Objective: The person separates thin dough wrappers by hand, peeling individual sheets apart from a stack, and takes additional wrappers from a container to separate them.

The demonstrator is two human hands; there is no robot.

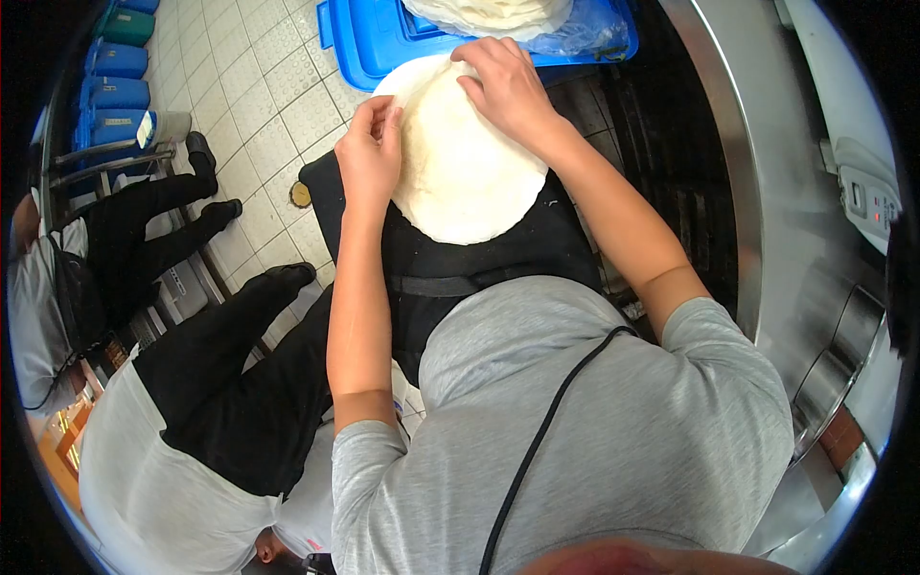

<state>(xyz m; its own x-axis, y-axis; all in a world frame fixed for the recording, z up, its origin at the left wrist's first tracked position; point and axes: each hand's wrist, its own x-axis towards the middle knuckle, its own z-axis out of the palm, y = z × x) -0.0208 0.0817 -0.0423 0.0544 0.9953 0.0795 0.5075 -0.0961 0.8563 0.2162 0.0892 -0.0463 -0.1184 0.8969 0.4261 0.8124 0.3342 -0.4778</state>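
Observation:
Over my black apron lies a large, round, pale flatbread; whether it is one sheet or several together I cannot tell. My left hand pinches its left edge between thumb and fingers. At its far edge, my right hand is closed with curled fingertips gripping the rim. Just beyond the hands sits a blue plastic lid or tray, with a stack of similar flatbreads on it, partly wrapped in clear plastic.
Two people in grey shirts and black trousers are close on my left. Blue bins line the far left wall. A steel counter runs along my right. A small round yellowish object lies on the tiled floor.

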